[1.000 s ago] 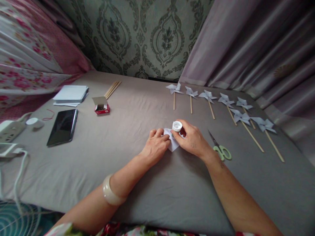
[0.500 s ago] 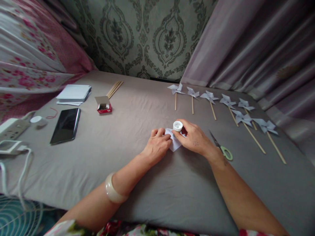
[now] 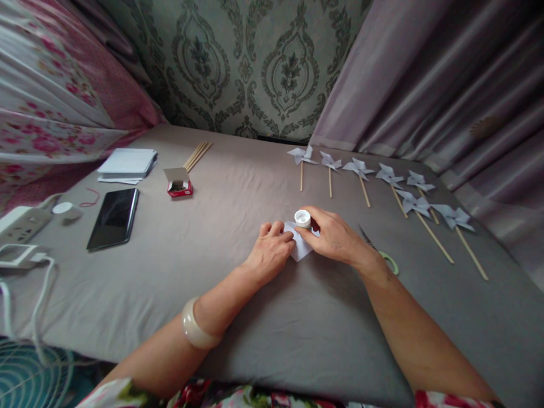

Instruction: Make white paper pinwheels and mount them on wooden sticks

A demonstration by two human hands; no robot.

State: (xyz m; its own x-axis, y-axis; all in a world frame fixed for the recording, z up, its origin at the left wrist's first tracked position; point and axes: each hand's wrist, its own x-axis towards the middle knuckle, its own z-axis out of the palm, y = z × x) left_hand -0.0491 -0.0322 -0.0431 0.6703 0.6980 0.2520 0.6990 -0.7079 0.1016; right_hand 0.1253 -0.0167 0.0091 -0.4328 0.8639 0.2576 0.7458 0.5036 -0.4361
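1. Right hand (image 3: 334, 235) is gripping a white container (image 3: 302, 219) in its fingers, over the white paper (image 3: 300, 250).
2. Left hand (image 3: 272, 247) is curling its fingers onto that paper, can't tell if they're pinching.
3. Paper's lying between both hands on gray cloth (image 3: 212, 232).

A box (image 3: 179, 189) is sitting on a cloth (image 3: 238, 192). Behind it, sticks (image 3: 198, 156) are lying; to its left, a paper stack (image 3: 127, 162) is resting. Left and before it, a phone (image 3: 113, 219) is lying, with a power strip (image 3: 21, 222) farther left. Right and before it, the left hand (image 3: 272, 249) is touching a paper (image 3: 301, 249), the right hand (image 3: 334, 235) holding a container (image 3: 302, 219) just beside. Well to its right, scissors (image 3: 386, 256) and seven pinwheels (image 3: 358, 168) are lying.
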